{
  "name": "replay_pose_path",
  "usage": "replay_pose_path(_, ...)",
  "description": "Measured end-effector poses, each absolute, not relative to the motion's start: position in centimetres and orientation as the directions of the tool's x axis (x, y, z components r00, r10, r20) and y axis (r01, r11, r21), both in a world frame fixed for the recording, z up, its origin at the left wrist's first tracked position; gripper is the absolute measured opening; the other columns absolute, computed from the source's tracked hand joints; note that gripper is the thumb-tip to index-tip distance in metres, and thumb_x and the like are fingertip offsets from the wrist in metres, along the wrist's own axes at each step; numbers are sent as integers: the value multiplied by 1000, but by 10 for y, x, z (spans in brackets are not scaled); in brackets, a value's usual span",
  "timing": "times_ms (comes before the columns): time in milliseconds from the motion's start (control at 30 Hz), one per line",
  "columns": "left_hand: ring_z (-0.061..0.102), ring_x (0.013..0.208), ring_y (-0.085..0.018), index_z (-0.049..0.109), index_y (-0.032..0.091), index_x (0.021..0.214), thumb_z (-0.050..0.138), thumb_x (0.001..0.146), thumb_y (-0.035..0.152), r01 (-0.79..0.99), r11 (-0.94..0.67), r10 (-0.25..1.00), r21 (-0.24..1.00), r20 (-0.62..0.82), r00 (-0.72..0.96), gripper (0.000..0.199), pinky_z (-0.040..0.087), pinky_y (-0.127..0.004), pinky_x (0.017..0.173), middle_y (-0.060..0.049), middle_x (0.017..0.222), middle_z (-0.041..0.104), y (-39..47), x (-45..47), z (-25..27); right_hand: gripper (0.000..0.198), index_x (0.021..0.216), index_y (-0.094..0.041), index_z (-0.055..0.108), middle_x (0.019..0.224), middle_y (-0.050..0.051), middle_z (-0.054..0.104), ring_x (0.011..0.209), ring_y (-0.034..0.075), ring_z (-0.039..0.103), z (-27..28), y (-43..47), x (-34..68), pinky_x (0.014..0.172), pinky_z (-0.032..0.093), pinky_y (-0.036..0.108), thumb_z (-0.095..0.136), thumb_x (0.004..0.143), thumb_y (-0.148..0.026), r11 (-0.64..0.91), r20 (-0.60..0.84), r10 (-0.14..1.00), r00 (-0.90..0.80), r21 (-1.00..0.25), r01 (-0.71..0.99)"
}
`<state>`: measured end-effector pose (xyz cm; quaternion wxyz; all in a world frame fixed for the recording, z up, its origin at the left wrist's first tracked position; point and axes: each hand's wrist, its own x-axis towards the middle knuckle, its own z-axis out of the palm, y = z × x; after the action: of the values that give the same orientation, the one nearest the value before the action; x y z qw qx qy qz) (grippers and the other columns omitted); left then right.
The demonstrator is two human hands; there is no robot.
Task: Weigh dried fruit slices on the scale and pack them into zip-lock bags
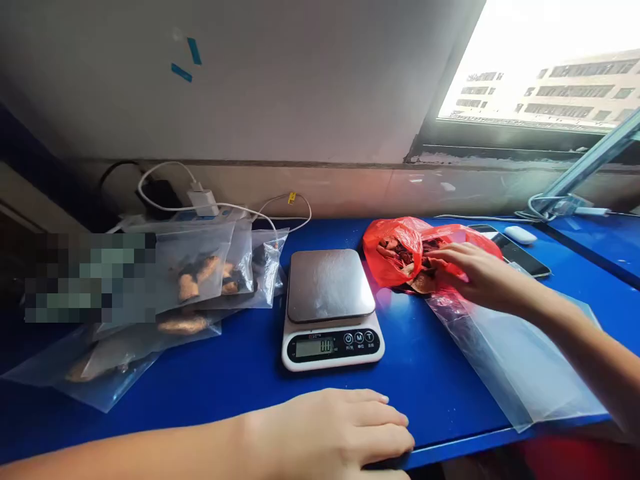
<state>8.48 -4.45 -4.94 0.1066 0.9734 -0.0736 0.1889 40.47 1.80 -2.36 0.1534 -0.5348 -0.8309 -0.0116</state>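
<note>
My right hand (465, 270) is at the opening of a red plastic bag (395, 230), its fingers bent together around a dried brown piece (424, 283). More dark, dried reddish-brown pieces (393, 252) show in the bag's mouth; their exact kind is unclear. My left hand (345, 427) rests palm down at the table's front edge with fingers stretched out, holding nothing. Between the hands and a little to the left stands a kitchen scale (330, 283). Its metal plate is bare and its display reads 0.0.
Clear plastic bags (195, 233) with tan chunks lie in a pile on the left of the blue table (425, 373). Flat clear bags (540, 360) lie under my right forearm. A phone (525, 257), a white mouse (520, 235) and a charger (203, 201) with cables are behind.
</note>
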Motion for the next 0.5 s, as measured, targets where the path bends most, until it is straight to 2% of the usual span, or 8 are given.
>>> replay_pose_path(67,63,98,-15,66,14,91,46,99,23,-206,-957,-116,207,378,918,23,49,-23,91,-5,99,69,-42,84,-51,40,116,-21,63,119,16,63,112,31,57,-36,20,398,94,46,51,51,88,-47,426,180,902,-393,-208,881)
replay_pose_path(133,63,100,-15,65,15,92,49,98,22,-219,-951,-122,220,382,916,18,49,-22,92,-4,100,69,-41,82,-52,50,123,-23,60,134,15,54,127,35,48,-43,18,391,104,38,57,51,86,-56,357,155,934,-322,-369,858)
replay_pose_path(200,62,102,-15,64,16,93,49,98,21,-190,-954,-90,232,385,918,16,48,-22,94,-4,102,69,-43,81,-51,60,135,-27,51,144,12,47,136,32,40,-42,13,389,110,34,57,32,91,-63,283,158,959,-236,-602,747)
replay_pose_path(267,62,101,-16,63,17,90,50,97,21,-157,-957,-54,244,383,922,16,48,-24,96,-5,101,68,-45,81,-48,68,149,-31,30,150,7,41,139,26,38,-35,7,389,109,38,54,4,94,-61,255,205,967,-152,-777,575)
replay_pose_path(333,63,96,-16,62,17,86,49,97,19,-135,-957,-30,257,374,927,17,49,-25,94,-6,97,68,-47,80,-44,73,154,-30,15,153,5,37,138,22,39,-26,1,387,105,43,53,-12,91,-57,276,278,959,-60,-861,428)
replay_pose_path(367,63,94,-16,61,17,85,48,97,18,-132,-956,-27,262,369,929,17,50,-25,92,-6,94,67,-47,80,-42,76,154,-28,14,153,6,36,139,22,39,-23,-1,385,105,43,52,-13,90,-58,281,292,956,-27,-885,371)
replay_pose_path(433,63,93,-17,61,17,88,49,96,16,-133,-953,-26,271,364,931,15,50,-26,91,-6,94,67,-46,80,-38,82,154,-22,20,151,8,38,137,23,41,-19,-5,378,105,43,51,-11,89,-61,268,277,961,0,-930,250)
replay_pose_path(500,62,97,-18,61,18,93,52,94,17,-155,-946,-44,284,360,932,9,49,-26,92,-7,99,67,-45,80,-36,85,152,-20,25,150,10,40,134,24,46,-22,-5,372,103,45,49,-11,88,-63,273,278,961,-7,-938,216)
